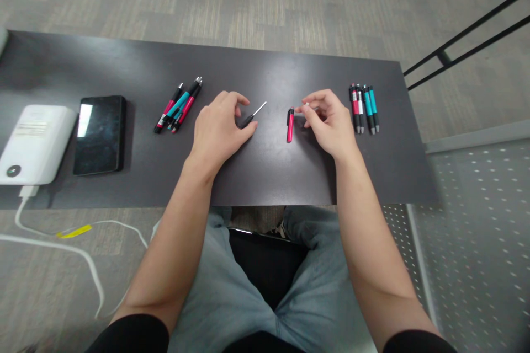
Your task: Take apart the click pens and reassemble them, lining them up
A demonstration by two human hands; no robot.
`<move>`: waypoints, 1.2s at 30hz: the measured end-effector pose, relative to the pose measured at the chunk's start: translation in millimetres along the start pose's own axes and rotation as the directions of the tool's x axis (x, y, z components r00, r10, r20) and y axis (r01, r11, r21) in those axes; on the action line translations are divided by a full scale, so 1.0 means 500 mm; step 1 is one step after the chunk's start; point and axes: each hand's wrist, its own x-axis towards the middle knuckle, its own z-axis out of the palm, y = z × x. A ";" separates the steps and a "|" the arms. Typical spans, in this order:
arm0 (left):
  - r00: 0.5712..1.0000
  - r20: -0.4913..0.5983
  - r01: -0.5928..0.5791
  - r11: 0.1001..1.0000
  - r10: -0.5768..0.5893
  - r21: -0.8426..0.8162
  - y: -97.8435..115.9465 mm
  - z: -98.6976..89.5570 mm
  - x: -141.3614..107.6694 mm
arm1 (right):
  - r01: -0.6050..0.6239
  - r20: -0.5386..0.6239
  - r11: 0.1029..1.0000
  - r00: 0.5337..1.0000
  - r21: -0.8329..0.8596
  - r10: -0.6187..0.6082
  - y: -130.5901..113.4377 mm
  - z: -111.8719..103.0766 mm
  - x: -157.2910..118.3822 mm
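My left hand [221,124] rests palm down on the dark table, thumb and index finger apart. Between them lies a black pen grip section [247,121] with a thin pale refill [259,108] sticking out, its lower end by my thumb. A red pen barrel [290,126] with a black clip lies on the table just left of my right hand [329,121]. The thumb and index finger of that hand are pinched together around something small and whitish, too small to name. Its other fingers are curled.
A pile of red and teal pens [180,106] lies left of my left hand. Several pens [364,109] stand in a row at the right. Farther left are a black phone-like device [100,135] and a white power bank [36,143] with a cable [28,192].
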 end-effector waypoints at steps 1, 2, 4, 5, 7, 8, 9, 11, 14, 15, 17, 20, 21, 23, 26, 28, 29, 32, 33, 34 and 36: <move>0.999 -0.003 -0.054 0.998 0.054 0.023 0.011 0.001 -0.003 | -0.002 -0.022 1.000 1.000 0.016 0.002 0.000 0.003 0.001; 0.994 0.011 -0.110 0.993 0.110 0.038 0.025 0.005 -0.006 | -0.005 -0.040 1.000 0.999 0.029 0.006 0.001 0.005 0.002; 0.970 0.074 -0.238 0.969 0.233 0.068 0.054 0.018 -0.012 | -0.002 -0.062 0.999 0.998 0.046 0.004 0.002 0.006 0.003; 0.958 0.108 -0.275 0.958 0.265 0.084 0.069 0.027 -0.014 | 0.007 -0.068 0.999 0.998 0.051 -0.003 0.002 0.005 0.003; 0.943 0.178 -0.301 0.948 0.281 0.101 0.094 0.047 -0.017 | 0.034 -0.085 0.998 0.996 0.059 -0.029 0.004 0.000 0.003; 0.937 0.209 -0.306 0.946 0.280 0.104 0.104 0.055 -0.017 | 0.047 -0.094 0.997 0.995 0.062 -0.041 0.005 -0.003 0.003; 0.931 0.236 -0.311 0.944 0.280 0.107 0.113 0.062 -0.016 | 0.054 -0.102 0.996 0.994 0.064 -0.048 0.006 -0.007 0.002; 0.919 0.269 -0.328 0.937 0.287 0.121 0.126 0.069 -0.014 | 0.059 -0.115 0.995 0.992 0.074 -0.051 0.007 -0.014 0.001; 0.910 0.289 -0.352 0.923 0.299 0.156 0.138 0.071 -0.013 | 0.060 -0.132 0.992 0.990 0.112 -0.045 0.007 -0.021 0.000; 0.909 0.288 -0.355 0.922 0.302 0.152 0.139 0.071 -0.013 | 0.061 -0.136 0.990 0.990 0.126 -0.044 0.005 -0.024 0.000; 0.911 0.272 -0.344 0.935 0.311 0.083 0.136 0.071 -0.011 | 0.066 -0.138 0.988 0.989 0.140 -0.046 -0.001 -0.031 0.000; 0.935 0.165 -0.285 0.941 0.315 -0.183 0.119 0.076 -0.004 | 0.076 -0.146 0.992 0.987 0.100 -0.061 -0.021 -0.045 -0.001; 0.946 0.111 -0.262 0.919 0.306 -0.295 0.112 0.078 -0.001 | 0.081 -0.156 0.994 0.985 0.076 -0.068 -0.031 -0.050 -0.002; 0.962 0.018 -0.229 0.843 0.271 -0.486 0.099 0.081 0.005 | 0.090 -0.180 0.995 0.980 0.049 -0.080 -0.057 -0.058 -0.008; 0.971 -0.021 -0.196 0.749 0.236 -0.633 0.088 0.079 0.008 | 0.106 -0.190 0.989 0.978 0.104 -0.085 -0.103 -0.059 -0.021; 0.973 -0.019 -0.187 0.733 0.232 -0.654 0.087 0.075 0.008 | 0.129 -0.153 0.986 0.982 0.106 -0.112 -0.132 -0.055 -0.031; 0.973 -0.020 -0.188 0.736 0.232 -0.650 0.087 0.073 0.007 | 0.137 -0.121 0.987 0.985 0.081 -0.127 -0.143 -0.053 -0.036; 0.972 -0.037 -0.207 0.767 0.232 -0.607 0.089 0.069 0.006 | 0.164 -0.060 0.986 0.985 0.007 -0.164 -0.165 -0.050 -0.046; 0.971 -0.045 -0.213 0.776 0.233 -0.594 0.088 0.068 0.005 | 0.167 -0.051 0.986 0.984 -0.010 -0.168 -0.169 -0.050 -0.048; 0.971 -0.049 -0.218 0.781 0.234 -0.585 0.088 0.068 0.005 | 0.168 -0.043 0.986 0.985 -0.025 -0.169 -0.171 -0.050 -0.049; 0.969 -0.049 -0.224 0.784 0.240 -0.579 0.086 0.069 0.006 | 0.158 -0.018 0.986 0.987 -0.061 -0.159 -0.173 -0.052 -0.049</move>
